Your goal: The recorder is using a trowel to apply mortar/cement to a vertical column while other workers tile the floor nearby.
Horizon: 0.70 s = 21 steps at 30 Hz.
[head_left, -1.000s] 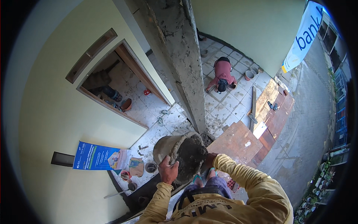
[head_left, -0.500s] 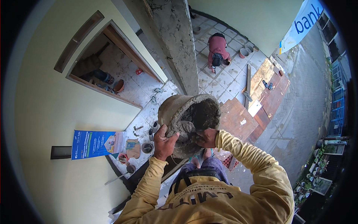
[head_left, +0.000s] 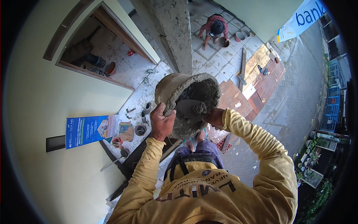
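"Pale tiles smeared with grey cover the floor (head_left: 212, 61) beyond a rough concrete post (head_left: 173, 37), with loose boards (head_left: 231, 93) to the right. Where's the bucket (head_left: 167, 89)?"

"Just ahead of the person's chest, this side of the post, tipped so its mouth faces back toward the wearer."

"Why hold it slanted like that?"

"Probably to give the trowel (head_left: 184, 107) an easy way in and keep the contents in sight. The left hand (head_left: 163, 122) has a firm grip on the near left rim, which seems meant to steady it. I can't tell whether anything underneath shares the weight."

"And the right hand (head_left: 216, 118)?"

"Its grip is closed around the trowel's handle at the opposite side of the mouth. The blade lies inside the opening, a grey clump (head_left: 199, 109) sitting near its handle end."

"What's in the bucket?"

"Wet-looking grey mix (head_left: 182, 125), like mortar, along the lower inside, and crusted around the rim as well."

"Any other containers?"

"A small round tub (head_left: 140, 130) with something dark in it stands on the floor at left. Farther off, a crouching co-worker (head_left: 214, 26) has one hand at a dark pail (head_left: 223, 42), beside two more pails (head_left: 239, 36)."
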Each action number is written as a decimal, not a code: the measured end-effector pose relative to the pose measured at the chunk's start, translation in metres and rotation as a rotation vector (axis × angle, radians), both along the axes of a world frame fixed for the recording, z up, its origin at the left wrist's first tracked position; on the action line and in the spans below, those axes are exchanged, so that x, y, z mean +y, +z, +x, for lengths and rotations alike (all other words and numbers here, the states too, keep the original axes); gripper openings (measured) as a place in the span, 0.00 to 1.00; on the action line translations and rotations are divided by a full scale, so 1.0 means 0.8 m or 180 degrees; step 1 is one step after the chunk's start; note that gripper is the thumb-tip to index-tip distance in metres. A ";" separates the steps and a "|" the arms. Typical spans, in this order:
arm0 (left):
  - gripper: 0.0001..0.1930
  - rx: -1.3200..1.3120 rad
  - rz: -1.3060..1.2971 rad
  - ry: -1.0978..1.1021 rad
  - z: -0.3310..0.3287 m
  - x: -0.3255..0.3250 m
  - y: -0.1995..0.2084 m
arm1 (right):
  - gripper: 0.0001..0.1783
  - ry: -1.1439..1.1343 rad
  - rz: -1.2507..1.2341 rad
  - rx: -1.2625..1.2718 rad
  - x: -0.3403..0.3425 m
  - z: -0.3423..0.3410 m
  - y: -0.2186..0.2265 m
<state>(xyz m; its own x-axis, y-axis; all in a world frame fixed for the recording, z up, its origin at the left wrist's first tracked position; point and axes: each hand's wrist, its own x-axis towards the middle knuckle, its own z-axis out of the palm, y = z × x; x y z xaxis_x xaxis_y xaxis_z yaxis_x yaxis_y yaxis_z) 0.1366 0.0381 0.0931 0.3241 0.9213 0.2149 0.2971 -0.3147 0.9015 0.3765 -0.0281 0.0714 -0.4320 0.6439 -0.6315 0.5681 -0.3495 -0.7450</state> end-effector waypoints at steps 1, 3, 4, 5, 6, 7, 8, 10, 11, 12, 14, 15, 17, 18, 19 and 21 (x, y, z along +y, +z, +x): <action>0.14 0.0204 -0.0026 -0.0019 -0.005 -0.007 -0.003 | 0.20 -0.0480 -0.0598 -0.0275 0.001 0.007 0.010; 0.16 0.0323 0.0112 -0.0171 0.002 -0.019 -0.004 | 0.20 -0.0975 -0.1205 -0.0570 -0.011 0.026 -0.021; 0.15 0.0282 0.0064 -0.0311 0.013 -0.028 -0.012 | 0.20 0.0979 0.0498 -0.1261 -0.025 0.043 -0.075; 0.15 0.0305 0.0195 -0.0469 0.024 -0.036 0.003 | 0.21 0.2969 0.2229 -0.1818 -0.033 0.048 -0.111; 0.15 0.0333 0.0332 -0.0592 0.033 -0.042 0.022 | 0.21 0.2973 0.2231 -0.1806 -0.039 0.041 -0.120; 0.15 0.0411 0.0277 -0.0701 0.035 -0.047 0.030 | 0.23 0.1625 0.1031 -0.1238 -0.047 0.031 -0.124; 0.15 0.0413 0.0285 -0.0712 0.038 -0.050 0.033 | 0.24 0.0269 -0.0148 -0.0631 -0.051 0.024 -0.129; 0.15 0.0186 0.0162 -0.0925 0.032 -0.058 0.035 | 0.26 -0.0104 0.0166 0.0138 -0.058 0.001 -0.064; 0.17 0.0083 0.0112 -0.0957 0.034 -0.058 0.033 | 0.26 -0.0355 0.0130 0.0338 -0.071 -0.004 -0.083; 0.17 0.0090 0.0102 -0.0957 0.034 -0.057 0.030 | 0.27 -0.0585 0.0085 0.0554 -0.078 -0.009 -0.090; 0.17 -0.0230 -0.0194 -0.0557 0.027 -0.046 0.018 | 0.25 -0.0709 0.0040 0.0732 -0.065 -0.026 -0.033; 0.17 -0.0341 -0.0206 -0.0531 0.027 -0.039 0.017 | 0.24 -0.0881 0.0017 0.0885 -0.058 -0.026 -0.007; 0.14 -0.0369 -0.0180 -0.0403 0.024 -0.029 0.026 | 0.23 -0.0474 0.0365 0.0262 -0.048 -0.007 0.003; 0.12 -0.0527 -0.0287 -0.0356 0.017 -0.020 0.018 | 0.22 -0.0019 0.0736 -0.0373 -0.045 0.000 0.008; 0.09 -0.0639 -0.0439 -0.0328 0.013 -0.014 0.023 | 0.22 -0.0017 0.0706 -0.0355 -0.046 0.000 0.020; 0.10 -0.0756 -0.0600 -0.0227 0.011 -0.008 0.031 | 0.20 -0.0068 0.1426 -0.1561 -0.048 -0.004 0.043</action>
<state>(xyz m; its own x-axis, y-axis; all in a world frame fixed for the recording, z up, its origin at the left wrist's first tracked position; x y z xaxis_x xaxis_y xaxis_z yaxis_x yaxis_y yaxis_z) 0.1454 0.0315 0.1182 0.3505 0.9289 0.1198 0.0542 -0.1478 0.9875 0.3729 -0.0661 0.1060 -0.1468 0.8951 -0.4209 0.8747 -0.0812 -0.4778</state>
